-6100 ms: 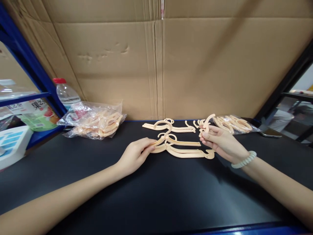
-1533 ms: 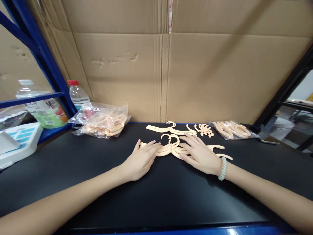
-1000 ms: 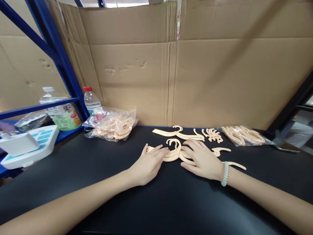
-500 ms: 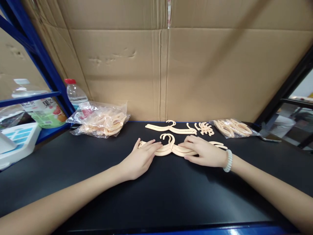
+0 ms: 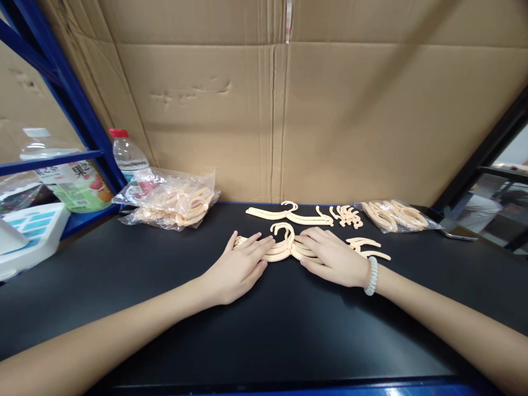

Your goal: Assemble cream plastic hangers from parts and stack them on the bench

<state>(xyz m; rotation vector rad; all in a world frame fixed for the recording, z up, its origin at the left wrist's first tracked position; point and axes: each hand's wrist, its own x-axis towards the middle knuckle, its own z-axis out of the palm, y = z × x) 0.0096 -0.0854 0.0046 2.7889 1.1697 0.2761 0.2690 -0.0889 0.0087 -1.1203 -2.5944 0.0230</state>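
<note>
- Two bare hands lie flat, palms down and fingers spread, on a small stack of cream plastic hangers [image 5: 284, 248] in the middle of the black worktop [image 5: 264, 324]; neither hand is closed around anything.
- Left hand [image 5: 239, 269]: its extended fingers cover the stack's left arms, apparently pinning that end so the pieces cannot slide.
- Right hand [image 5: 334, 258], with a pale beaded bracelet [image 5: 372, 275] at the wrist: it covers the right arms; two hanger tips [image 5: 373, 248] fan out beyond it, so the pieces are not fully aligned.
- Hooks of the stack curl up between the two hands, uncovered.
- Behind, near the brown cardboard wall [image 5: 289, 110]: a second cream hanger [image 5: 289, 214] lying flat, and just right of it a cluster of small cream hooks [image 5: 346, 215].
- Far right: a clear plastic bag of cream parts [image 5: 396, 214]. Far left: a larger clear bag of similar parts [image 5: 169, 201], beside a red-capped water bottle [image 5: 126, 154] and the blue shelf frame [image 5: 61, 82].
</note>
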